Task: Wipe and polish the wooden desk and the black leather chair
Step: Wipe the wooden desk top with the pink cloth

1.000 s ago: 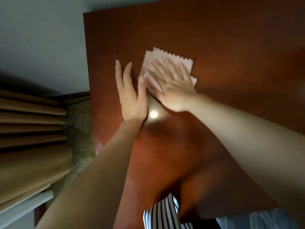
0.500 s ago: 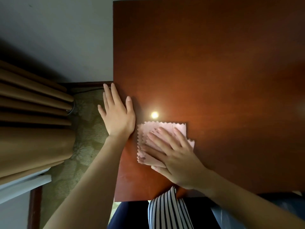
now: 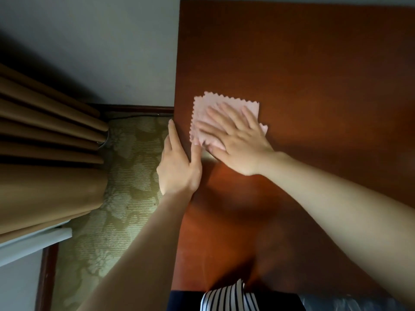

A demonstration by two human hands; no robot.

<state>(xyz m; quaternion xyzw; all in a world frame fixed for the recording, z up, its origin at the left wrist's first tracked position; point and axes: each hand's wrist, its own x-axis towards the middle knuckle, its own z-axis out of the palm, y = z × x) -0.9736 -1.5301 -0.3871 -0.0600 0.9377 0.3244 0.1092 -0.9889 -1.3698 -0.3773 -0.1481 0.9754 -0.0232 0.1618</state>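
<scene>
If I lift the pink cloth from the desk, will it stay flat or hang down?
Probably floppy: the pink cloth is thin and lies folded in layers. Likely light, and it should slide easily on the glossy desk.
</scene>
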